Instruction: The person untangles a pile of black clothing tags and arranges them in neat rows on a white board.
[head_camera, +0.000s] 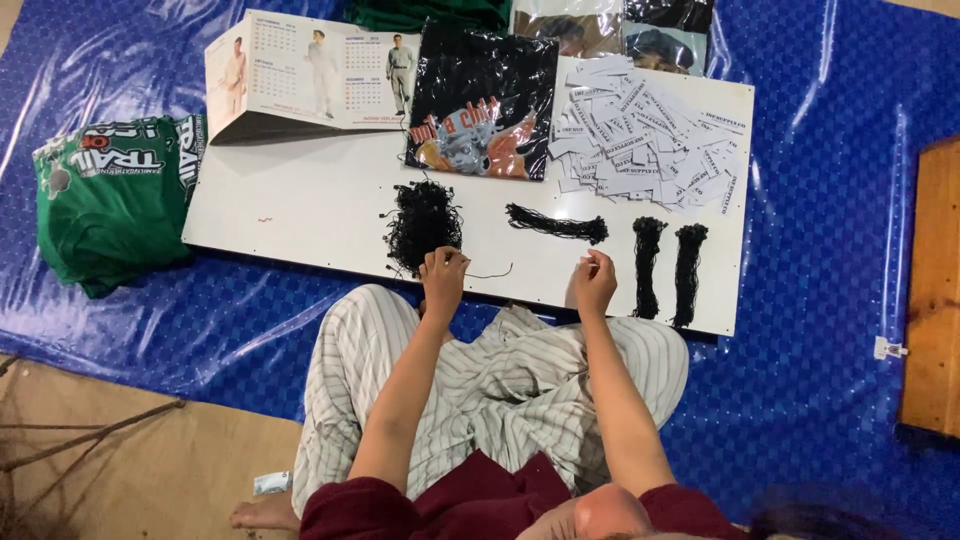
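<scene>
Thin black string (490, 272), pinched taut

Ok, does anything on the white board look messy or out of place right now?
Mostly orderly. The black cords lie in three neat bundles, but the pile by the left hand is a loose tangle with one strand trailing across the white board. The paper tags are a scattered heap, not stacked. Nothing looks damaged.

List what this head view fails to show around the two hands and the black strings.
- What the right hand pinches: too small to tell.
- Left hand fingertips: curled under at the tangled string pile; grip hidden.
- Paper tags: print too small.
- Bagged items at the top: cut off by the frame edge.
- Green shirts: folded, count unclear.
</scene>
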